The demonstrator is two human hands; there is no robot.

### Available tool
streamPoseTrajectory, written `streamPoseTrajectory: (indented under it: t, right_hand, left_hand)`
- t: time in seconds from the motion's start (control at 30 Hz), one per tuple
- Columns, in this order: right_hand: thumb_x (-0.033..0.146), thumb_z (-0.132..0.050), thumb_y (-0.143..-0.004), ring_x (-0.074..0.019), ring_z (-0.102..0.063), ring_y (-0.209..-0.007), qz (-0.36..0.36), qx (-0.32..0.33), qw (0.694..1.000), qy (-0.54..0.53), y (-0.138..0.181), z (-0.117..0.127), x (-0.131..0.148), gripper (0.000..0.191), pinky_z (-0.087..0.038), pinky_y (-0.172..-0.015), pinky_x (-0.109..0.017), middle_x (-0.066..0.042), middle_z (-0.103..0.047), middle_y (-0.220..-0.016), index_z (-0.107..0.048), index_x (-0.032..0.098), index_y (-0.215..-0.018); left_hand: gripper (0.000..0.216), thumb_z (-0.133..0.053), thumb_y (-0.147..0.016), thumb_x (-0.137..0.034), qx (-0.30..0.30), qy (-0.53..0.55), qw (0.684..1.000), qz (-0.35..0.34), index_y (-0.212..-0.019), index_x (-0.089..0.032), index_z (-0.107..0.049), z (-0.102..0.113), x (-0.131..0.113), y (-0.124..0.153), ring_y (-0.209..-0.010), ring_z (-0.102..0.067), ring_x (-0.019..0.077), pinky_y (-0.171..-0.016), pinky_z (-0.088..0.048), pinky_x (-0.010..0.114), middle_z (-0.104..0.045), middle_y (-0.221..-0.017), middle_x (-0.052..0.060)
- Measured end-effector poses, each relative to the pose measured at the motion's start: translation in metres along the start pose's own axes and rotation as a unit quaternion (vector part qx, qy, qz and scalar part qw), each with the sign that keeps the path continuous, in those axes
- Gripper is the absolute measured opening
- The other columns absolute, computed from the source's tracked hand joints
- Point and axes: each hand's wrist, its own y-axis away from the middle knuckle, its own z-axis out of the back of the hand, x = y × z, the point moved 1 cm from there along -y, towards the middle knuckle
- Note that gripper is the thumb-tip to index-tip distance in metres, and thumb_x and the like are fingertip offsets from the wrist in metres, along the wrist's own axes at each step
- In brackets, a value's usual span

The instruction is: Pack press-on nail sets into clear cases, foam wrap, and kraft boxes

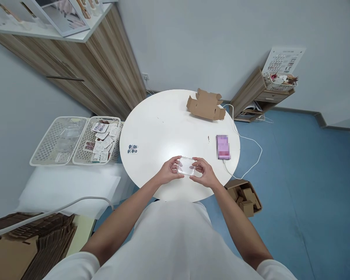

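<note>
A small clear plastic case is held over the near edge of the round white table. My left hand pinches its left end and my right hand pinches its right end, fingers closed on it. A small sheet of nail tips lies at the table's left edge. An open, unfolded cardboard box sits at the far side. A phone with a white cable lies to the right of my hands.
Two white perforated baskets stand on a low surface to the left, one holding several packets. A box of small cartons sits on the blue floor by the table. Wooden cabinets line the walls. Flat cardboard is stacked at lower left.
</note>
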Motion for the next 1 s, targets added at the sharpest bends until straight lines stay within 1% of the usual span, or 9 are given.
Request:
streamPoseTrajectory:
  t: [0.17,0.23,0.33,0.4,0.53,0.67,0.8,0.9,1.0]
  right_hand:
    - [0.031,-0.074,-0.052,-0.0176,-0.061,-0.084,-0.037,-0.003,0.999,-0.038,-0.003,0.004,0.005,0.048,-0.052,-0.074,-0.033,-0.008,-0.048,-0.121,-0.055,0.022,-0.095]
    - [0.036,-0.073,-0.055,-0.0165,-0.062,-0.077,-0.072,-0.011,0.996,-0.054,-0.006,0.005,0.006,0.047,-0.052,-0.069,-0.033,-0.007,-0.054,-0.112,-0.055,0.022,-0.096]
    - [0.046,-0.062,-0.066,-0.0143,-0.061,-0.069,-0.105,-0.079,0.988,-0.080,-0.012,0.006,0.003,0.035,-0.052,-0.067,-0.033,-0.004,-0.060,-0.089,-0.057,0.020,-0.089]
    - [0.049,-0.057,-0.069,-0.0130,-0.059,-0.066,-0.108,-0.123,0.983,-0.083,-0.014,0.004,0.001,0.035,-0.052,-0.068,-0.034,-0.003,-0.060,-0.081,-0.058,0.018,-0.085]
    - [0.051,-0.060,-0.067,-0.0122,-0.059,-0.061,-0.133,-0.147,0.974,-0.108,-0.014,-0.003,-0.001,0.037,-0.053,-0.067,-0.034,-0.002,-0.059,-0.077,-0.060,0.017,-0.084]
    - [0.051,-0.057,-0.069,-0.0139,-0.061,-0.064,-0.171,-0.140,0.963,-0.157,-0.012,-0.010,-0.006,0.039,-0.053,-0.069,-0.034,-0.004,-0.060,-0.080,-0.060,0.017,-0.087]
    - [0.052,-0.047,-0.077,-0.0168,-0.063,-0.076,-0.184,-0.146,0.954,-0.186,-0.005,-0.018,-0.015,0.043,-0.052,-0.076,-0.036,-0.007,-0.060,-0.095,-0.056,0.020,-0.104]
    - [0.048,-0.048,-0.077,-0.0173,-0.060,-0.086,-0.170,-0.164,0.963,-0.132,0.008,-0.023,-0.021,0.045,-0.050,-0.080,-0.037,-0.008,-0.056,-0.107,-0.048,0.023,-0.115]
    - [0.043,-0.054,-0.073,-0.0159,-0.058,-0.082,-0.159,-0.156,0.974,-0.041,0.024,-0.028,-0.026,0.049,-0.050,-0.076,-0.036,-0.007,-0.054,-0.109,-0.046,0.024,-0.117]
  left_hand:
    - [0.075,-0.076,-0.054,-0.020,-0.002,0.005,1.000,-0.002,-0.121,-0.027,-0.042,-0.003,-0.001,0.001,-0.087,-0.056,0.0164,-0.073,-0.050,0.034,-0.047,-0.104,0.005]
    - [0.075,-0.074,-0.055,-0.020,-0.001,0.002,1.000,0.005,-0.123,-0.027,-0.041,-0.004,0.000,0.003,-0.087,-0.056,0.0163,-0.072,-0.050,0.033,-0.047,-0.105,0.006]
    - [0.073,-0.071,-0.059,-0.020,0.016,-0.008,1.000,0.021,-0.125,-0.028,-0.040,-0.005,0.005,0.008,-0.085,-0.056,0.0149,-0.070,-0.048,0.032,-0.048,-0.100,0.004]
    - [0.071,-0.069,-0.062,-0.020,0.023,-0.008,0.999,0.033,-0.126,-0.029,-0.041,-0.007,0.009,0.012,-0.084,-0.056,0.0139,-0.072,-0.047,0.033,-0.049,-0.097,0.004]
    - [0.060,-0.066,-0.067,-0.025,-0.027,0.020,0.997,0.064,-0.123,-0.026,-0.044,-0.009,0.019,0.019,-0.078,-0.058,0.0122,-0.076,-0.046,0.036,-0.054,-0.094,0.003]
    - [0.043,-0.068,-0.065,-0.029,-0.076,0.023,0.993,0.083,-0.106,-0.018,-0.057,-0.009,0.025,0.022,-0.075,-0.058,0.0120,-0.077,-0.047,0.034,-0.058,-0.092,0.005]
    - [0.046,-0.071,-0.062,-0.031,-0.107,0.025,0.991,0.079,-0.103,-0.017,-0.058,-0.008,0.027,0.024,-0.075,-0.058,0.0125,-0.076,-0.048,0.034,-0.059,-0.092,0.006]
    - [0.048,-0.072,-0.060,-0.032,-0.131,0.026,0.987,0.087,-0.104,-0.017,-0.058,-0.008,0.030,0.025,-0.075,-0.059,0.0130,-0.075,-0.048,0.034,-0.060,-0.093,0.006]
    - [0.048,-0.071,-0.061,-0.032,-0.144,0.027,0.985,0.087,-0.104,-0.017,-0.058,-0.008,0.036,0.025,-0.076,-0.059,0.0135,-0.075,-0.048,0.034,-0.060,-0.094,0.007]
